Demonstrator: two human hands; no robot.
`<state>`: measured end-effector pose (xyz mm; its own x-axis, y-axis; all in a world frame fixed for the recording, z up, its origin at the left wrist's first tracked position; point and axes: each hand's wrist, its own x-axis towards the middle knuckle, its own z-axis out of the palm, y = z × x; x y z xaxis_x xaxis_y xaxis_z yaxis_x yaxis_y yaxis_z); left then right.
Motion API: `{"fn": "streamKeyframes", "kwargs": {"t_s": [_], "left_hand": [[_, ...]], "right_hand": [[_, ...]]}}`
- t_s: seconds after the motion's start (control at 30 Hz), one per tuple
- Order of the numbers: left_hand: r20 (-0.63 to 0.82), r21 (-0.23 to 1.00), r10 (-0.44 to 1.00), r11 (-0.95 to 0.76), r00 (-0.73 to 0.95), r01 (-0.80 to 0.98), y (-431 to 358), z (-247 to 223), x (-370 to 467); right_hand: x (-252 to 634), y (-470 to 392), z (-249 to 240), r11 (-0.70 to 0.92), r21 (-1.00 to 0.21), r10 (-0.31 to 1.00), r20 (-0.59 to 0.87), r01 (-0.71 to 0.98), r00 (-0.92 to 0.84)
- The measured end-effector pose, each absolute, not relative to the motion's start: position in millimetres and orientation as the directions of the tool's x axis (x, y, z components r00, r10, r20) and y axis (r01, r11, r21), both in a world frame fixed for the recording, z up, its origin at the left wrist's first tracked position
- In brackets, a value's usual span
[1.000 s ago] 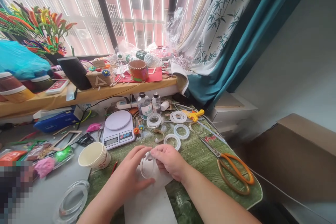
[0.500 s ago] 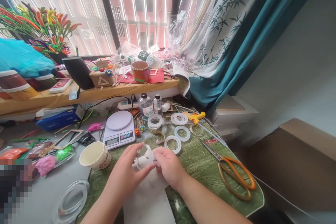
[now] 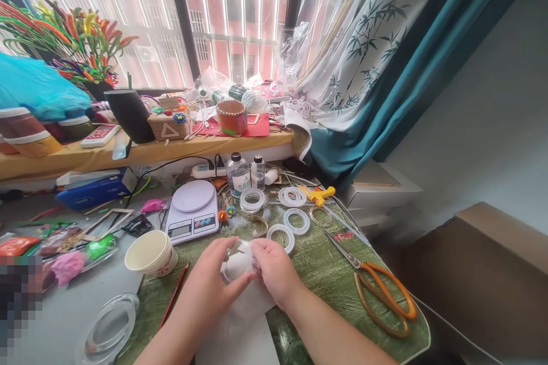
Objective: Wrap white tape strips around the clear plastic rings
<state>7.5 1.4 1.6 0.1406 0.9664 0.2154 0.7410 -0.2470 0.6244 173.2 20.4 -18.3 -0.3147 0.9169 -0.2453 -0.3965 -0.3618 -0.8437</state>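
Between my two hands is a clear ring point(image 3: 234, 245), like a transparent bangle. My left hand point(image 3: 210, 274) curves round its left side, thumb below and fingers above. My right hand point(image 3: 274, 275) is closed at the ring's right side, with fingertips pinching there. A white piece point(image 3: 240, 263) shows in and around the ring; whether it is paper or cloth I cannot tell. Under my hands lies a pale sheet point(image 3: 237, 336) on the green table. Just beyond my hands are white ring moulds point(image 3: 280, 238) and a brown curved strip point(image 3: 259, 226).
Scissors with orange handles point(image 3: 385, 296) lie at right, near a yellow glue gun point(image 3: 319, 194). A kitchen scale point(image 3: 192, 214), paper cups point(image 3: 149, 254) and a red pencil point(image 3: 174, 295) are at left. Bottles point(image 3: 238, 175) stand behind. Clear rings point(image 3: 109, 325) lie front left.
My right fingers have shifted slightly upward and nearer the ring's top edge. The ring and white piece have turned a little in my hands. The red pencil has come into sight beside my left arm.
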Motion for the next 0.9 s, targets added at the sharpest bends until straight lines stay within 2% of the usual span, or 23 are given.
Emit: {"fn": "streamKeyframes", "kwargs": {"t_s": [0.17,0.27,0.47,0.6,0.9], "left_hand": [[0.221,0.634,0.968,-0.233,0.116,0.737,2.0,-1.8,6.8],[0.253,0.616,0.955,-0.280,0.152,0.736,1.3,-6.3,3.7],[0.228,0.622,0.937,-0.350,0.265,0.700,0.1,-2.2,-3.2],[0.216,0.648,0.961,-0.274,0.174,0.710,1.6,1.4,-2.2],[0.227,0.634,0.956,-0.289,0.185,0.717,0.7,-1.1,2.4]], "right_hand": [[171.8,19.6,-24.0,-0.338,-0.879,0.919,-0.231,-0.337,-0.319],[174.7,20.9,-25.9,-0.298,-0.900,0.937,-0.211,-0.319,-0.279],[177.8,19.2,-18.1,-0.376,-0.868,0.889,-0.240,-0.324,-0.390],[173.2,15.7,-15.8,-0.394,-0.837,0.887,-0.237,-0.380,-0.397],[172.3,16.3,-16.4,-0.389,-0.827,0.902,-0.252,-0.405,-0.351]]}}
